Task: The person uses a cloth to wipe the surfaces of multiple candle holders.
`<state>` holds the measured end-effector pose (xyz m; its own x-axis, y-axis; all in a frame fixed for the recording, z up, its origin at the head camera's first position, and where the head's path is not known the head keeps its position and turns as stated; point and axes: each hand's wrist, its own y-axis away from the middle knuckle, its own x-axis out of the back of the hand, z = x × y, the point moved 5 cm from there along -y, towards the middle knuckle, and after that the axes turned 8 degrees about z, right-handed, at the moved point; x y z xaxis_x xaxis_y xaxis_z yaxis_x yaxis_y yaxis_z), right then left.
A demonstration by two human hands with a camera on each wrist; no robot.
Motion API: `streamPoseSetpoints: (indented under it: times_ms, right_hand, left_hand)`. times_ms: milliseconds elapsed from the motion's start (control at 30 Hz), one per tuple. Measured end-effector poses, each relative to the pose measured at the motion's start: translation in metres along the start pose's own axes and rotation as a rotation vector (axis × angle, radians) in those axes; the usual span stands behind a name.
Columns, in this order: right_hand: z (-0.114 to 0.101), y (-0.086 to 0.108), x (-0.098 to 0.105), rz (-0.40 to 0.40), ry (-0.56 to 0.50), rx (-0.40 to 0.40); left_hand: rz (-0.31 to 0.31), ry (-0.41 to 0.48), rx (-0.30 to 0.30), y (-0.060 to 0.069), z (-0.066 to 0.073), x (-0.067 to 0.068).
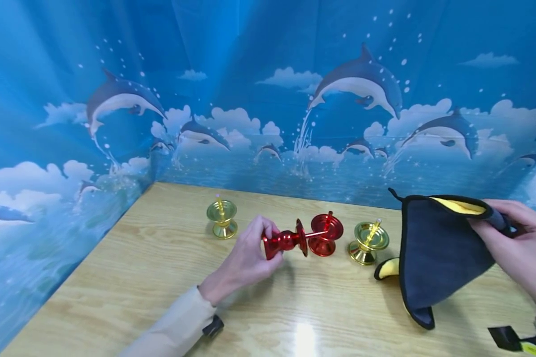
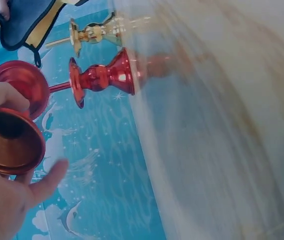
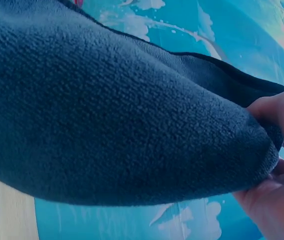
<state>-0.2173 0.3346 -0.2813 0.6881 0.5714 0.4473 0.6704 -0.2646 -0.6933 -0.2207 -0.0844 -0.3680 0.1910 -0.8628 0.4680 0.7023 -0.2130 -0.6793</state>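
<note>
My left hand (image 1: pixel 245 255) grips a shiny red candlestick (image 1: pixel 288 241) by its base, tipped on its side above the table, with its thin spike pointing right. The hollow underside of this base faces the left wrist view. At the right, my right hand (image 1: pixel 522 243) pinches a corner of a dark grey cloth (image 1: pixel 442 253) with a yellow reverse and black edging, which hangs in a fold. Just behind the held piece, a second red candlestick (image 1: pixel 322 248) stands upright. A gold candlestick (image 1: pixel 363 255) stands between it and the cloth.
Another gold candlestick (image 1: pixel 224 229) stands upright farther left, behind my left hand. The pieces stand on a light wood-grain table (image 1: pixel 129 277). A blue curtain with dolphins (image 1: pixel 250 163) rises along the table's back and left edges.
</note>
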Motion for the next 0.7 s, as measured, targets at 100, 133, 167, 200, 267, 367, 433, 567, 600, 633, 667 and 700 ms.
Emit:
streamPoseSetpoints:
  times_ms: [100,133,167,200,267,367,433,567,600,633,667,700]
  right_hand:
    - [0.009,-0.005,0.004,0.044,0.012,-0.076]
    - [0.012,-0.006,0.005,0.061,0.006,-0.097]
    - [0.014,-0.007,0.006,0.076,0.007,-0.113]
    - [0.016,-0.008,0.007,0.083,0.013,-0.126]
    - [0.021,-0.009,0.009,0.089,0.044,-0.170]
    - [0.026,-0.009,0.009,0.088,0.090,-0.225]
    - [0.029,-0.009,0.008,0.082,0.114,-0.270]
    - [0.034,-0.007,0.006,0.072,0.142,-0.319]
    - [0.035,-0.007,0.006,0.069,0.145,-0.331]
    - [0.035,-0.007,0.005,0.064,0.153,-0.334]
    - [0.035,-0.007,0.005,0.068,0.146,-0.338]
    - [0.036,-0.007,0.005,0.069,0.141,-0.339]
  left_hand:
    - [-0.002,-0.027,0.004,-0.001,0.000,0.000]
    - [-0.004,-0.037,0.005,-0.001,0.000,-0.001]
    - [-0.005,-0.046,0.009,-0.001,-0.001,-0.001]
    - [-0.007,-0.058,0.015,-0.001,-0.001,-0.002]
    - [-0.010,-0.080,0.035,-0.001,-0.002,-0.003]
    - [0.009,-0.095,0.070,0.000,-0.004,-0.004]
    - [0.030,-0.097,0.093,0.000,-0.005,-0.003]
    - [0.086,-0.075,0.137,-0.001,-0.006,-0.002]
    - [0.101,-0.065,0.150,-0.001,-0.007,-0.001]
    - [0.116,-0.056,0.161,-0.002,-0.007,0.000]
    - [0.131,-0.049,0.170,-0.002,-0.007,0.000]
    - [0.147,-0.046,0.174,-0.003,-0.007,0.002]
